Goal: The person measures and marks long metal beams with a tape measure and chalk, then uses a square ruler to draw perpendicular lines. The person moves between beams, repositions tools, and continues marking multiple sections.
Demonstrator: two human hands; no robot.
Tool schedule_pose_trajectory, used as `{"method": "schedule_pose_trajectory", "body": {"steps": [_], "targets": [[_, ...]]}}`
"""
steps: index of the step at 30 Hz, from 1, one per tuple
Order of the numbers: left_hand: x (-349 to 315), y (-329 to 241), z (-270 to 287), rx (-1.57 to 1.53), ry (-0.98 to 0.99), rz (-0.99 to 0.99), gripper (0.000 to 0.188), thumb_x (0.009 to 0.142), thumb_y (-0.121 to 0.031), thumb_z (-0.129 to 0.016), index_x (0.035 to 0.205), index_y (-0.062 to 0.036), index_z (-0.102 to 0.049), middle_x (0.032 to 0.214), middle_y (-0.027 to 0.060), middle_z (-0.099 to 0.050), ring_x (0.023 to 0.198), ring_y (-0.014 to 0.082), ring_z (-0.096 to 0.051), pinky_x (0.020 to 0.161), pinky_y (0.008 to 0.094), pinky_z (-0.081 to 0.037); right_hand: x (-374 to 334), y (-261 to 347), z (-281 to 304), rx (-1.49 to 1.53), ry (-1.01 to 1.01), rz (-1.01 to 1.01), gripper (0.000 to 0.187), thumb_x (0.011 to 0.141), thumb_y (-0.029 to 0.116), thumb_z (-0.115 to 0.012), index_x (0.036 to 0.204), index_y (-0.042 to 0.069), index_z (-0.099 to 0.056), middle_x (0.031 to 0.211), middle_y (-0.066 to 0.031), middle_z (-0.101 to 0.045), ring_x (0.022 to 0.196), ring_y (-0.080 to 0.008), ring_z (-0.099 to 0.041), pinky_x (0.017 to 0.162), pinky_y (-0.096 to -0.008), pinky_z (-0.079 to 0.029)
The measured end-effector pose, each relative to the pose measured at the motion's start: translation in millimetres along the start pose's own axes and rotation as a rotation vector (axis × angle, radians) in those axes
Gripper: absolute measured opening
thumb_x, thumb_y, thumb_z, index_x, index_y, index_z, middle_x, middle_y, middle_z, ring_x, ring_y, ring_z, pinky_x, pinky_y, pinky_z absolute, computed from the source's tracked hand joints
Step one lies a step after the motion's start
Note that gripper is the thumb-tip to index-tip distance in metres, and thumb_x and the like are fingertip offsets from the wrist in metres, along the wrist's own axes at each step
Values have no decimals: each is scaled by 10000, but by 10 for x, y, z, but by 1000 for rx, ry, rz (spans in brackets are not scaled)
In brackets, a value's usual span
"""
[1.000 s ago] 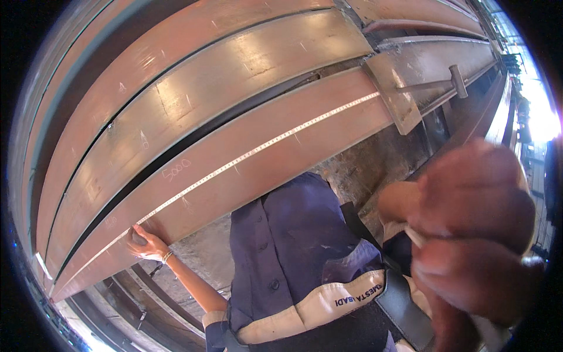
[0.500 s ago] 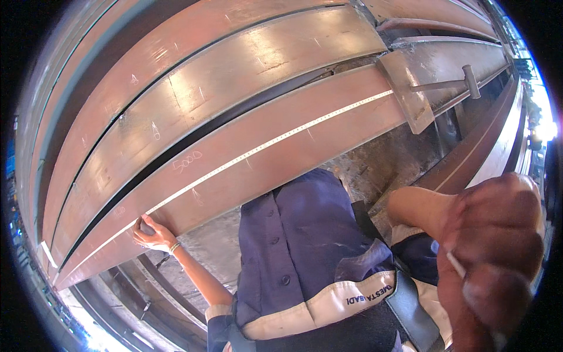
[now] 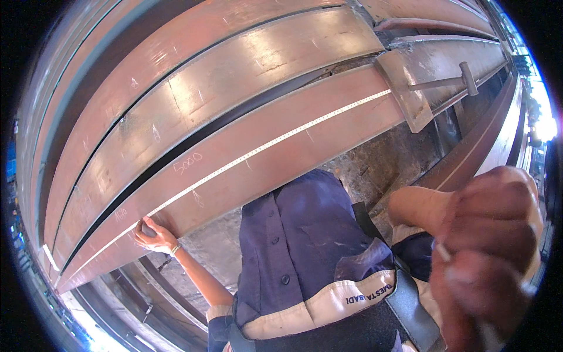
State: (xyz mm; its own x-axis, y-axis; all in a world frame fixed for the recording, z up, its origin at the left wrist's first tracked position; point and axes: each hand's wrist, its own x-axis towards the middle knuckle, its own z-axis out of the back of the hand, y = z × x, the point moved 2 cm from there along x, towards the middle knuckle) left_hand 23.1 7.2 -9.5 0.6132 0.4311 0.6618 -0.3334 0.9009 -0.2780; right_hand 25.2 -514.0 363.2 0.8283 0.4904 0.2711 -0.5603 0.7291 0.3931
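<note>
**A:** Item one, the tape?

**B:** The tape (image 3: 258, 151) is lying flat along the face of the beam (image 3: 305, 135), a thin white strip running lengthwise from the lower left end of the beam up toward the bracket (image 3: 404, 88) at the upper right.

**A:** Left hand?

**B:** My left hand (image 3: 153, 234) is pressing against the lower left end of the beam, right where the tape is ending. My fingers are curling over that end and pinning it to the steel. A bracelet (image 3: 174, 249) is sitting on that wrist.

**A:** Right hand?

**B:** My right hand (image 3: 489, 264) is hanging well off the beam, below its right part and very close to the camera, so it is blurring. The fingers are bunching into a closed pinch with a small pale sliver (image 3: 443, 251) showing between them; I cannot tell what that sliver is.

**A:** Markings?

**B:** Chalk scribbles are showing on the beam just above the tape, near its left half.

**A:** Anything further?

**B:** A hammer (image 3: 451, 79) is resting beyond the bracket, on the steel past the beam's upper right end. More long steel beams are lying above this beam, side by side.
</note>
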Motion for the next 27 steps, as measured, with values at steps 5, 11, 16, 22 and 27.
{"method": "schedule_pose_trajectory", "body": {"steps": [5, 11, 16, 22, 27], "targets": [[2, 27, -15, -12, -10, -13, 417, 957, -458, -668, 1007, -45, -698, 1012, 104, -687, 998, 320, -597, 950, 490, -427, -69, 235, -18, -374, 162, -437, 322, 914, 279, -669, 1107, 48, -554, 843, -89, -587, 643, -189, -530, 575, -356, -479], [-17, 1, -2, 1, -7, -1, 416, 954, -454, -671, 1008, -43, -705, 1006, 104, -695, 999, 333, -602, 931, 497, -437, 47, -275, 97, -30, -104, 72, 411, 923, 247, -706, 1211, -18, -582, 854, -138, -643, 692, -223, -627, 582, -324, -499], [15, -47, 19, 2, -1, 24, 451, 962, -488, -650, 997, -41, -701, 988, 105, -688, 965, 323, -600, 916, 477, -437, 20, -875, -953, 66, -522, 37, 242, 874, 111, -760, 1035, -47, -675, 895, -169, -739, 695, -196, -699, 601, -291, -553], [3, -49, 28, -7, -5, 2, 407, 964, -455, -663, 1008, -51, -692, 996, 102, -689, 975, 326, -600, 934, 487, -435, -182, -1402, -1899, 868, -689, -648, 135, 941, 73, -727, 1004, -41, -695, 908, -90, -749, 738, -126, -701, 677, -257, -574], [-16, 25, 3, 19, 42, 18, 408, 964, -447, -667, 1049, -49, -695, 1024, 117, -692, 997, 352, -610, 898, 503, -455, -536, -1777, -2342, 752, -714, -818, 142, 960, 87, -710, 1025, -33, -671, 851, -80, -701, 712, -133, -673, 640, -281, -580]]}}
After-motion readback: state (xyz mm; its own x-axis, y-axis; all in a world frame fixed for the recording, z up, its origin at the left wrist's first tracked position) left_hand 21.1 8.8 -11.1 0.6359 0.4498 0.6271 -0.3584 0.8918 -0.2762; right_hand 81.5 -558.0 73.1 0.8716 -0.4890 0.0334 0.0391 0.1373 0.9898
